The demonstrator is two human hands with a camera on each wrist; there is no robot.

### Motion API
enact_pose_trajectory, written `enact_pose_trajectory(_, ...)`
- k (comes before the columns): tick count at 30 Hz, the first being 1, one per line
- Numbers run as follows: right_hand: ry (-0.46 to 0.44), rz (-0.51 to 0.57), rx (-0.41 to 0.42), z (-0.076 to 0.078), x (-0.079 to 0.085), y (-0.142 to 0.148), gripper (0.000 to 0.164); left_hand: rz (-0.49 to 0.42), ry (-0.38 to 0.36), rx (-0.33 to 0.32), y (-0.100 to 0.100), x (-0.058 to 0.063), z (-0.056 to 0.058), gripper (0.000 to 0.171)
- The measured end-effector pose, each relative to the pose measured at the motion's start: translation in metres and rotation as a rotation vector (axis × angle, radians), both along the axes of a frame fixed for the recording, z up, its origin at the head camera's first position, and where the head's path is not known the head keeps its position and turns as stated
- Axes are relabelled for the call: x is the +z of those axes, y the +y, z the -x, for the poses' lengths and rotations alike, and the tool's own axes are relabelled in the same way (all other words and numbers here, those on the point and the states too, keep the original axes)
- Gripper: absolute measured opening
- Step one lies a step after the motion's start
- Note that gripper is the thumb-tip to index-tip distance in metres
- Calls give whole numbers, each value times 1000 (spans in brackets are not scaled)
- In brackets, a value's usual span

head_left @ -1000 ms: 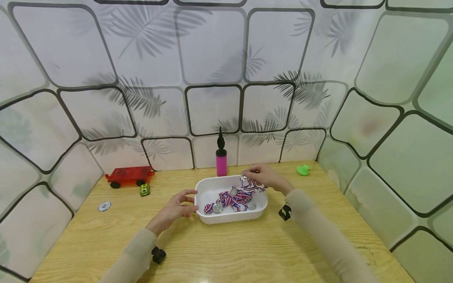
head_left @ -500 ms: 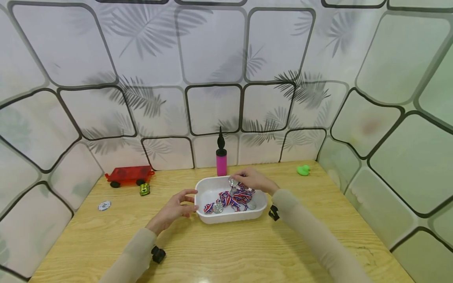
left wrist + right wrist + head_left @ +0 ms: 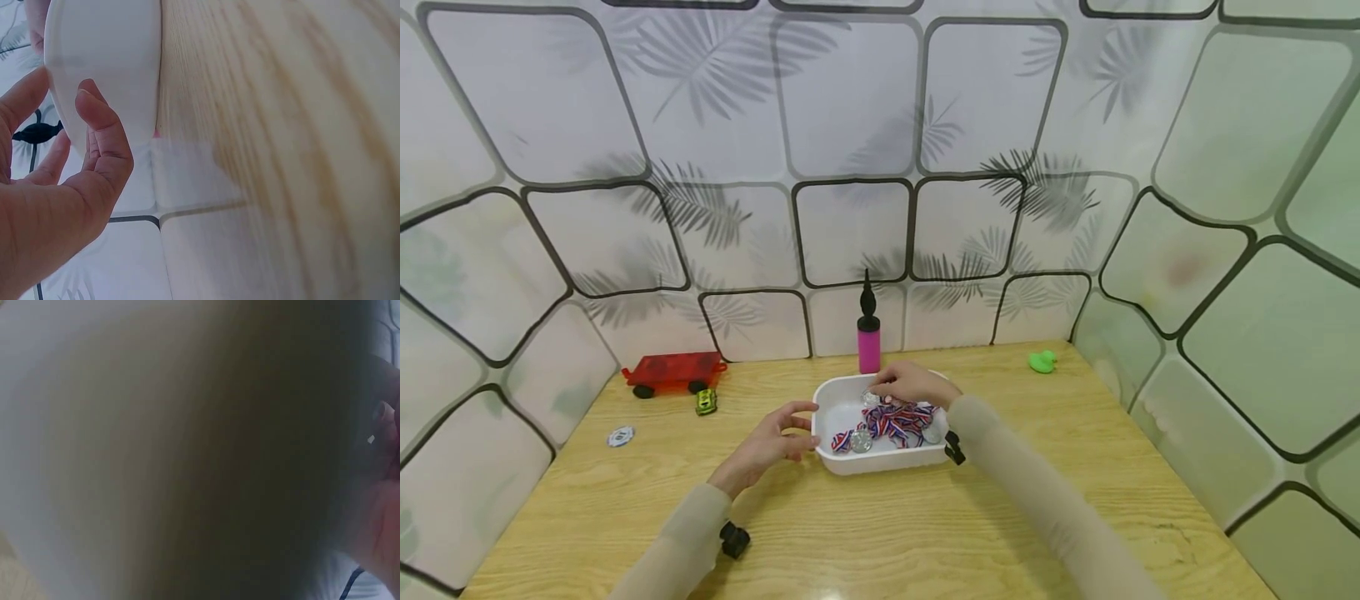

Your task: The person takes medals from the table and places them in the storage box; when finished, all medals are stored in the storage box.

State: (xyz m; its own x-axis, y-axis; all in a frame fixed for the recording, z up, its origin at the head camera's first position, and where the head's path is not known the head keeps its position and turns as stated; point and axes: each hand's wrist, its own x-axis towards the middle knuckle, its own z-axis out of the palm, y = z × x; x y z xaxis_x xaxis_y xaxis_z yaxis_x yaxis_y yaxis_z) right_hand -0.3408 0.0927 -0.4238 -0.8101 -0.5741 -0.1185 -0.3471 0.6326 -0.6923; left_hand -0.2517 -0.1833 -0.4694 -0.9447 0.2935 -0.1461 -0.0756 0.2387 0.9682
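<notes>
A white plastic tray [image 3: 842,468] stands on the table, with several silver medals on red, white and blue striped ribbons [image 3: 898,423] in it. My right hand [image 3: 912,385] reaches over its back right side and pinches a silver medal [image 3: 870,398] low in the tray; its ribbon merges with the pile. At the tray's left end, my left hand [image 3: 767,442] touches the rim with loosely spread fingers. The left wrist view shows those fingers [image 3: 28,94] against the tray's outer wall [image 3: 112,44]. A large blur hides most of the right wrist view.
Behind the tray stands a pink pump [image 3: 869,350] with a black top. A red toy wagon [image 3: 673,372], a small yellow-green car [image 3: 706,402] and a round white-blue chip [image 3: 621,436] lie to the left. A green toy duck [image 3: 1042,360] sits at the back right.
My right hand has moved left and down with the medal, from above the tray's back right rim into the tray. The left hand has stayed at the left end.
</notes>
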Motion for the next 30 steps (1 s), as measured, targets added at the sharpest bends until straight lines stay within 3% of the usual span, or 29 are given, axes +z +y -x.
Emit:
enact_pose_trajectory(5,11,2,-38,-3,-5,-7,19,-1,-7,4,1,1,1,60)
enact_pose_trajectory(12,-78,39,-173,-7,-25,-16,17,-9,-9,-5,1,0,1,62)
enact_pose_trajectory(18,-24,48,-232,-10,-35,-22,12,-14,-3,-18,1,0,1,62)
enact_pose_trajectory(22,16,82,-241,-11,-40,-23,11,-10,-2,-22,0,1,1,62)
enact_pose_trajectory(30,86,84,-171,-11,-40,-22,18,-18,-4,-21,0,-1,1,64)
